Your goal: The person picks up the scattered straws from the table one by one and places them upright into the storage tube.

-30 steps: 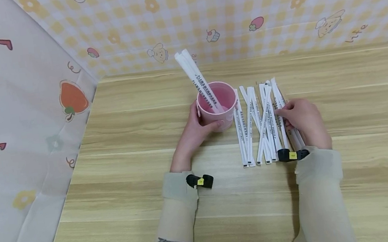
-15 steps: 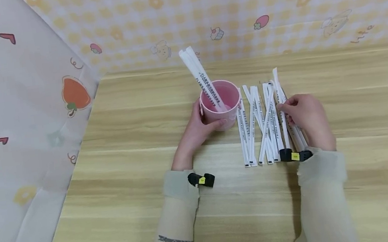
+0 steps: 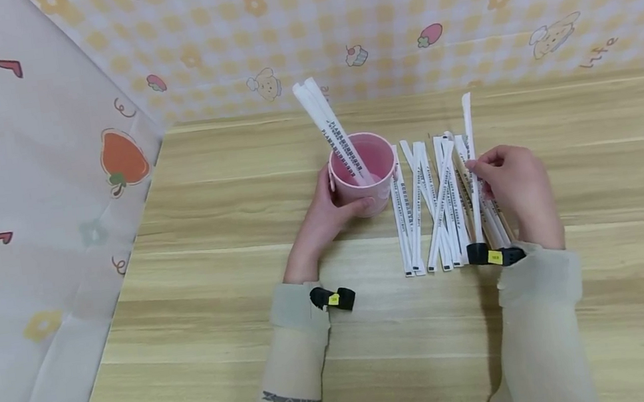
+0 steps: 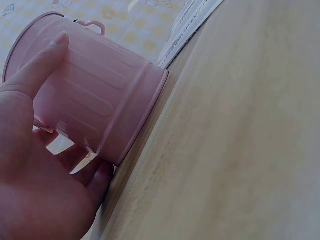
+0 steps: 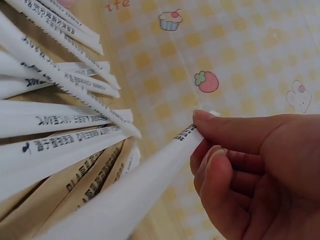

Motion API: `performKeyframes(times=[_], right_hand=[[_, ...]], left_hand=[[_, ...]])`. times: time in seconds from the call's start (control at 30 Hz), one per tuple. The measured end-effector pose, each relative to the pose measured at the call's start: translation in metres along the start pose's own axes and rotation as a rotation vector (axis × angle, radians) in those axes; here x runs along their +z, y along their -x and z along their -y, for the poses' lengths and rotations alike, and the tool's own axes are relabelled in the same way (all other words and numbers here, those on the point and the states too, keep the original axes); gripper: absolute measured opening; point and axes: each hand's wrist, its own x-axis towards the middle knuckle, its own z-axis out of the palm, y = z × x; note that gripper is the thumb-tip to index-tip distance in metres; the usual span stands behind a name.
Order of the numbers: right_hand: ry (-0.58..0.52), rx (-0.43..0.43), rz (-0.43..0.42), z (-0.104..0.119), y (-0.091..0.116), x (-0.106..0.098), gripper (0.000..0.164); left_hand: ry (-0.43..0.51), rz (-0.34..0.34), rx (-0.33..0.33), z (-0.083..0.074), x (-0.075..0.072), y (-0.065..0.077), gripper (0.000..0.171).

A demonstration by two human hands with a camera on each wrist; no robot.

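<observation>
My left hand [image 3: 328,212] holds a small pink metal bucket [image 3: 365,198], thumb along its wall and fingers on the far side. In the left wrist view the bucket [image 4: 100,85] stands with its base on the tabletop. A few white paper-wrapped straws [image 3: 322,115] lean inside it toward the back left. Between thumb and fingertips my right hand [image 3: 517,182] pinches one white paper-wrapped straw [image 3: 468,126], raised over the others. Beneath and left of that hand lie several more white wrapped straws [image 3: 427,215], some crossing. Brown-wrapped straws [image 5: 97,185] show among them in the right wrist view.
The wooden tabletop [image 3: 215,261] stretches out on both sides of the arms. A yellow checked cloth [image 3: 384,19] rises behind its back edge, and a white patterned cloth [image 3: 65,125] stands at the left. Both wrists wear black straps.
My right hand has drawn one white wrapped straw up from the pile and moved slightly right and back with it. The left hand and the bucket have stayed in place.
</observation>
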Motion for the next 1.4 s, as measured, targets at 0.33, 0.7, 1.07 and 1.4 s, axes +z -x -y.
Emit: performKeyframes(times=[0.33, 0.7, 1.07, 1.4], right_hand=[[-0.067, -0.067, -0.192, 0.026, 0.008, -0.009, 0.042], [-0.363, -0.252, -0.444, 0.06, 0.028, -0.011, 0.026], [-0.572, -0.484, -0.573, 0.095, 0.048, -0.005, 0.021], [-0.648, -0.578, -0.603, 0.107, 0.046, 0.001, 0.018]], left_hand=[[0.007, 0.005, 0.007, -0.001, 0.0, -0.001, 0.087], [0.015, 0.01, 0.015, -0.002, 0.001, -0.002, 0.088], [-0.002, -0.003, -0.004, 0.0, -0.001, -0.001, 0.088], [0.0, 0.001, 0.023, -0.001, -0.001, 0.001, 0.087]])
